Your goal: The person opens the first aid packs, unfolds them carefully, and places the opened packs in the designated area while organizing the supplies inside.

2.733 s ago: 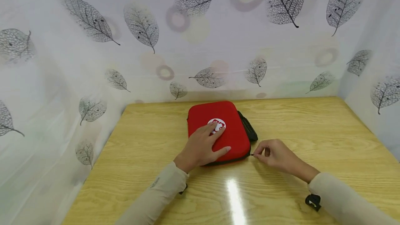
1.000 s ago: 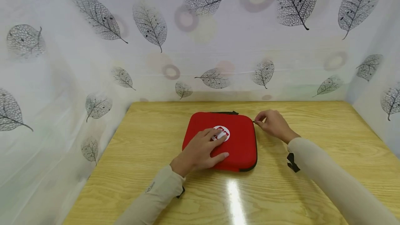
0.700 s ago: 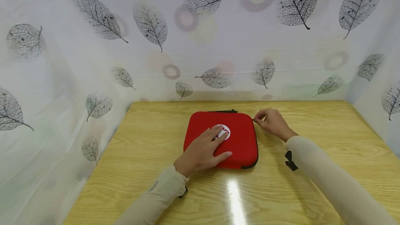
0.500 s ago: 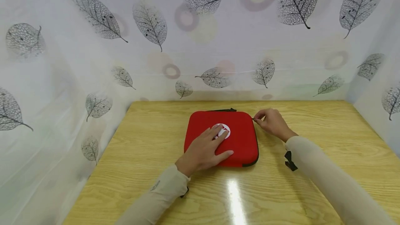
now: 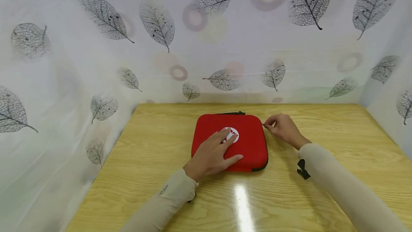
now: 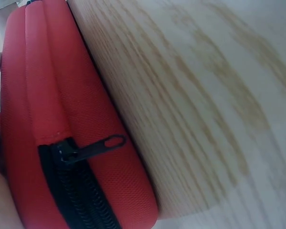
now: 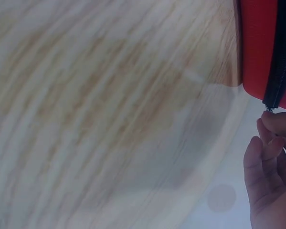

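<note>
A red zippered case [image 5: 249,146] with a white round emblem [image 5: 236,137] lies flat on the wooden table. My left hand [image 5: 212,155] rests on its lid with fingers spread, partly covering the emblem. At the back right corner, my right hand [image 5: 284,129] pinches a small zipper pull [image 7: 269,110] between thumb and fingertips; the pull itself is mostly hidden. In the left wrist view, another black zipper pull [image 6: 102,147] hangs loose where the zipper [image 6: 80,191] meets a red fabric strip. A black handle [image 5: 232,113] shows behind the case.
The wooden table [image 5: 154,135] has its back edge close behind the case. Pale sheeting [image 5: 225,38] printed with leaves rises behind it and at both sides. Black bands [image 5: 302,169] sit under the sleeves at the wrists.
Since the earliest frame the case has turned, bringing its handle from the right side to the back. My right hand has moved from the front right corner to the back right one, still pinching.
</note>
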A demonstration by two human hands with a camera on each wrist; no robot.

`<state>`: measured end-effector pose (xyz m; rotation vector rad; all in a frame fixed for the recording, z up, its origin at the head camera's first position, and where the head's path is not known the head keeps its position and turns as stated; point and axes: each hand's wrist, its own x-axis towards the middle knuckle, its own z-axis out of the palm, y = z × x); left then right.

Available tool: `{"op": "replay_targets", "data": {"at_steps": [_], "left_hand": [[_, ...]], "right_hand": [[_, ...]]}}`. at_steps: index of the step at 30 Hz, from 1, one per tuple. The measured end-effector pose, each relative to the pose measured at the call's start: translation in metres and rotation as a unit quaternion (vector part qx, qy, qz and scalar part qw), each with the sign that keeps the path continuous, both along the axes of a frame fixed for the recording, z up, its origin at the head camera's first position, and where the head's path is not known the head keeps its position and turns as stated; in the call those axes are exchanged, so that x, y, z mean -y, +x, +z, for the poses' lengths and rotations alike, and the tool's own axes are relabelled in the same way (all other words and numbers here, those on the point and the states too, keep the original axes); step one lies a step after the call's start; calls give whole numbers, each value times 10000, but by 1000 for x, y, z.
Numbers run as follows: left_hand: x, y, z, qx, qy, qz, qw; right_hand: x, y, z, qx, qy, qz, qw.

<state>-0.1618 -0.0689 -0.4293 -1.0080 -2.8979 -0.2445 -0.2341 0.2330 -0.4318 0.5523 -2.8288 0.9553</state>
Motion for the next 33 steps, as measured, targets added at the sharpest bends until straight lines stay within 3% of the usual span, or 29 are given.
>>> {"op": "replay_targets", "data": {"at_steps": [14,33], "left_hand": [[-3,-3,-2,-42,17,87,10000],[-7,-8,-2,31,-51,114,9999]], "right_hand": [[-7,27,1,207,153,153,9996],[-13,74,4,337,19,562,9978]]}}
